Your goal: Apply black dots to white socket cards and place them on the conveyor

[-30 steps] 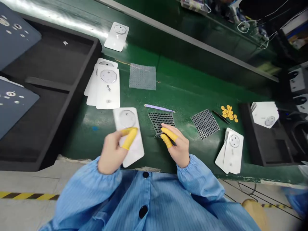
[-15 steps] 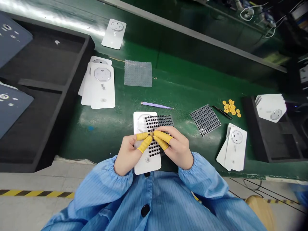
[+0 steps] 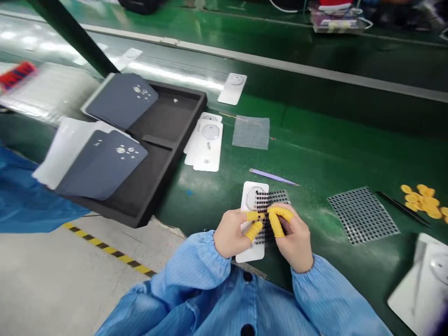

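While the left hand [image 3: 231, 234] angles inward, yellow-capped thumb and forefinger at the black-dotted sheet [image 3: 261, 201] over a white panel [image 3: 250, 255], the right hand [image 3: 296, 239] curls in opposite, fingertips close together; whether either pinches the sheet I cannot tell. Beneath spreads a green tabletop [image 3: 311, 144], a black tray [image 3: 171, 114] to the left, striped tape [image 3: 108, 248] crossing the pale floor [image 3: 52, 280].

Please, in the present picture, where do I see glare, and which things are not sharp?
In the head view, bright glare on the shiny surface behind the black tray; in the head view, blur on the red item at far left and the white cards at lower right; in the head view, left hand and right hand fairly clear.
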Demonstrator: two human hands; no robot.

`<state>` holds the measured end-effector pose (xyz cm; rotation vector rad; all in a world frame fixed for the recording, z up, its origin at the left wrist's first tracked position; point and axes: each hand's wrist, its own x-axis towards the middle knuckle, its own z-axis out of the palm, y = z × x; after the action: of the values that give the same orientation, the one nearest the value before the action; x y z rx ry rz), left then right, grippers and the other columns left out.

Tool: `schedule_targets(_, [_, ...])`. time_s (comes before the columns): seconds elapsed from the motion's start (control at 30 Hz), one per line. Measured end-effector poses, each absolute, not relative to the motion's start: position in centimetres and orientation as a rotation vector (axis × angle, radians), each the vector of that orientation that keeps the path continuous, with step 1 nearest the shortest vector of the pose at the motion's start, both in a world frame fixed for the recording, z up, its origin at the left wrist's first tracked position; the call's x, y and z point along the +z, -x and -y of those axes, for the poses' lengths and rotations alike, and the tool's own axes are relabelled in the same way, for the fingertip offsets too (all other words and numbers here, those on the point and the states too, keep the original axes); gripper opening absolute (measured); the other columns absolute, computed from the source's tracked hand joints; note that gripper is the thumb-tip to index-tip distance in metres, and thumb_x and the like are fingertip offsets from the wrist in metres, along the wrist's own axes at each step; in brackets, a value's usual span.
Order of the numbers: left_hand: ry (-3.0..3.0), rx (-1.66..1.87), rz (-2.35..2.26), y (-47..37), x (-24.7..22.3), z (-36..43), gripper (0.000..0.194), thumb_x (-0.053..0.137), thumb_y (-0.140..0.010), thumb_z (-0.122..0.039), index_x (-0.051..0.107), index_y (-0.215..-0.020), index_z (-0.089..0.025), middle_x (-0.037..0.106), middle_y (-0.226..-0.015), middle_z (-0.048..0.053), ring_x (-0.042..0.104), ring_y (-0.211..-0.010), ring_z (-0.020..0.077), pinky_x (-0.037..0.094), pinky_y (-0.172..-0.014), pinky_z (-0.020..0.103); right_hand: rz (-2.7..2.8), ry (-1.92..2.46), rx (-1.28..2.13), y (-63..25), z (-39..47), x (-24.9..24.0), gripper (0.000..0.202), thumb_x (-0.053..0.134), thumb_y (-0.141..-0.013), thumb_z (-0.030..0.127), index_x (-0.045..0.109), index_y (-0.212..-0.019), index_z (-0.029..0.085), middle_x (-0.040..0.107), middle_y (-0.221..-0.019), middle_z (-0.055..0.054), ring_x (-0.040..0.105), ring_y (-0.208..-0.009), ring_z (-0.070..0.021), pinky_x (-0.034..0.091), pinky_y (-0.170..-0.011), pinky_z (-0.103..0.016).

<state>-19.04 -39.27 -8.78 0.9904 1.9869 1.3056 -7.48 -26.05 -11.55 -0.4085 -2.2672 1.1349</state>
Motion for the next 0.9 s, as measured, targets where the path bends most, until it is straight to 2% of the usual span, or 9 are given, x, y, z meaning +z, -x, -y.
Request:
schedule_targets(0.1, [-0.822,1.393,-2.021,20.9,-8.0,41.0,0.031,0.061,-0.083,-0.031,0.071,-0.108,-0.015,0.073,-0.106,0.012,0.069,-0.098,0.0275,0.055,-0.091,0.04,2.313,0.33,0.916,7.7,25.5,-12.3,0.023,0.057,-0.084,0.01,0.061,-0.103,0.023,0.065,-0.099,-0.009,0.065,-0.092,-0.0215,0.058,-0.077,-0.039])
schedule_targets(0.17, [-0.661,1.544,-2.129,21.6,-7.3,42.5,0.042,0.056,-0.088,-0.031,0.059,-0.127,-0.017,0.07,-0.116,0.012,0.067,-0.105,0.0278,0.051,-0.096,0.043,2.316,0.284,0.82,7.8,25.4,-11.8,0.026,0.058,-0.083,0.008,0.061,-0.104,0.022,0.066,-0.099,-0.009,0.065,-0.09,-0.021,0.058,-0.077,-0.039])
schedule_targets(0.23, [-0.512,1.709,-2.133,21.5,-6.5,43.6,0.07,0.06,-0.087,-0.03,0.026,-0.149,-0.026,0.067,-0.121,0.01,0.068,-0.101,0.0275,0.055,-0.091,0.045,2.288,0.299,0.804,7.9,25.6,-10.3,0.027,0.06,-0.082,0.006,0.062,-0.103,0.023,0.066,-0.096,-0.008,0.065,-0.087,-0.0199,0.058,-0.075,-0.038])
schedule_targets(0.3, [-0.41,1.793,-1.972,20.6,-5.8,43.7,0.097,0.064,-0.085,-0.031,-0.008,-0.15,-0.033,0.068,-0.119,0.009,0.072,-0.088,0.0273,0.061,-0.075,0.043,2.241,0.325,0.806,8.1,26.2,-8.2,0.028,0.062,-0.08,0.005,0.064,-0.101,0.024,0.067,-0.093,-0.007,0.066,-0.084,-0.0191,0.058,-0.072,-0.036])
schedule_targets(0.37, [-0.384,1.769,-1.788,19.3,-5.1,43.1,0.105,0.064,-0.085,-0.035,-0.02,-0.147,-0.033,0.07,-0.114,0.008,0.073,-0.081,0.0277,0.063,-0.067,0.042,2.201,0.32,0.783,8.5,27.1,-6.2,0.032,0.065,-0.079,0.005,0.065,-0.103,0.025,0.068,-0.09,-0.005,0.066,-0.083,-0.0193,0.059,-0.071,-0.036])
schedule_targets(0.47, [-0.427,1.714,-1.686,17.5,-4.1,41.7,0.103,0.066,-0.083,-0.037,-0.012,-0.15,-0.03,0.069,-0.115,0.01,0.071,-0.091,0.0312,0.062,-0.074,0.043,2.198,0.222,0.735,9.1,28.1,-4.4,0.039,0.065,-0.08,0.008,0.063,-0.113,0.027,0.07,-0.093,-0.004,0.067,-0.087,-0.0205,0.06,-0.076,-0.04])
schedule_targets(0.67, [-0.586,1.681,-1.731,16.8,-3.5,41.0,0.084,0.062,-0.085,-0.027,0.01,-0.15,-0.028,0.065,-0.122,0.011,0.06,-0.116,0.0329,0.055,-0.093,0.047,2.284,0.194,0.856,8.8,28.1,-4.5,0.046,0.062,-0.082,0.007,0.058,-0.122,0.03,0.069,-0.105,-0.002,0.065,-0.099,-0.0216,0.059,-0.089,-0.043])
schedule_targets(0.77, [-0.649,1.683,-1.732,16.7,-3.8,41.2,0.074,0.058,-0.086,-0.023,0.018,-0.149,-0.027,0.063,-0.125,0.011,0.061,-0.115,0.0313,0.054,-0.095,0.047,2.336,0.177,0.871,8.3,27.8,-4.6,0.049,0.06,-0.083,0.006,0.055,-0.126,0.029,0.068,-0.11,-0.003,0.064,-0.102,-0.0223,0.058,-0.091,-0.044])
schedule_targets(0.9, [-0.723,1.646,-1.757,16.6,-4.2,41.3,0.063,0.059,-0.084,-0.019,0.035,-0.142,-0.027,0.063,-0.125,0.01,0.065,-0.108,0.0298,0.057,-0.087,0.043,2.386,0.106,0.901,8.0,27.2,-4.1,0.051,0.053,-0.086,0.004,0.049,-0.132,0.025,0.067,-0.113,-0.003,0.063,-0.103,-0.0208,0.058,-0.093,-0.042])
